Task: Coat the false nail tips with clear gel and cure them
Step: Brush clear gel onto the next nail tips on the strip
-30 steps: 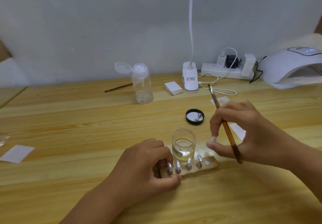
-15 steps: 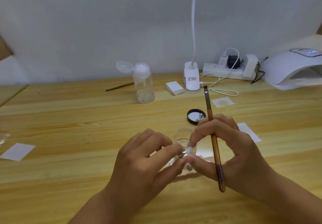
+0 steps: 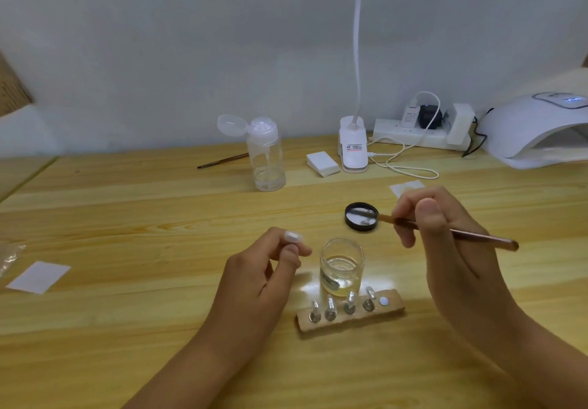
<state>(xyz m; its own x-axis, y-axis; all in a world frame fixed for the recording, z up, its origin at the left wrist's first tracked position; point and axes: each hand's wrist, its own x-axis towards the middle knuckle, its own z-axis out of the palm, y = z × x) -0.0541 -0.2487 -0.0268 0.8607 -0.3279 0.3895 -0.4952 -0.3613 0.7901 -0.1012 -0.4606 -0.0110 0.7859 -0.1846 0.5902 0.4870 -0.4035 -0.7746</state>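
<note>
At the far left edge of the pale wooden bench [image 3: 143,217] lies a crumpled clear plastic bag [image 3: 9,257], with a flat white paper slip [image 3: 38,276] just beside it. Farther back, a thin dark spare brush [image 3: 222,161] lies flat, one end behind a clear plastic pump bottle [image 3: 265,157] whose flip cap stands open.

My left hand [image 3: 254,281] is raised above the bench and pinches one clear false nail tip [image 3: 292,236] between thumb and forefinger, the tip sitting up at my fingertips. Just right of that hand stands the small open glass jar of clear gel [image 3: 342,267]. Close in front of the jar lies the wooden holder strip [image 3: 394,308], carrying a row of four clear nail tips [image 3: 331,308] on their mounts. The place at its right end shows only a white round dot [image 3: 384,301].

Behind the jar a round black lid [image 3: 361,216] lies upturned. At the back stand a white foam block [image 3: 322,163] and a white clip lamp base [image 3: 353,146].

My right hand [image 3: 445,249] grips the brown-handled gel brush [image 3: 461,235] between thumb and fingers. The brush is nearly level, its head pointing left over the lid. I cannot tell whether it touches. The held tip is well left of the brush head, with the jar between my hands.

Against the wall sit a white power strip [image 3: 420,136] and, far right, the white domed curing lamp [image 3: 541,128].
</note>
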